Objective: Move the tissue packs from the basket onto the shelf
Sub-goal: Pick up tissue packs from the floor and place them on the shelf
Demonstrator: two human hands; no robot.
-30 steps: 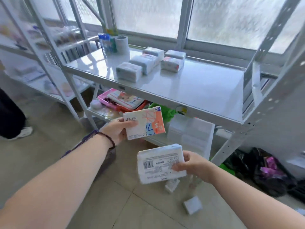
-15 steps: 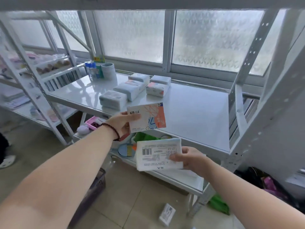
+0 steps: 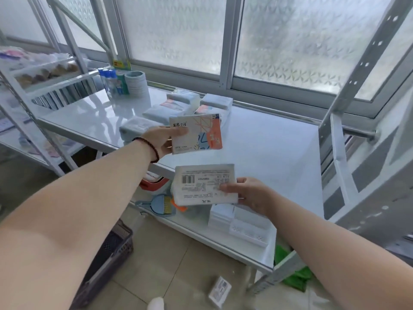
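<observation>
The left hand (image 3: 162, 139) clamps its fingers on a patterned tissue pack (image 3: 196, 134) over the shelf (image 3: 268, 153) beside the packs already placed there (image 3: 176, 106), presumably extending that row, while the right hand (image 3: 248, 193) grips a white pack (image 3: 205, 184) just before the shelf's front edge.

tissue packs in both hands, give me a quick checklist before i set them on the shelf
1. Left hand grips the patterned pack: ok.
2. Right hand grips the barcode pack: ok.
3. Bare shelf space to the right of the packs already placed: ok.
4. Patterned pack over the shelf: ok.
5. Barcode pack over the shelf: not ok, it hangs in front of the shelf's front edge.
6. Basket emptied: cannot tell, the arm hides most of it.
</observation>
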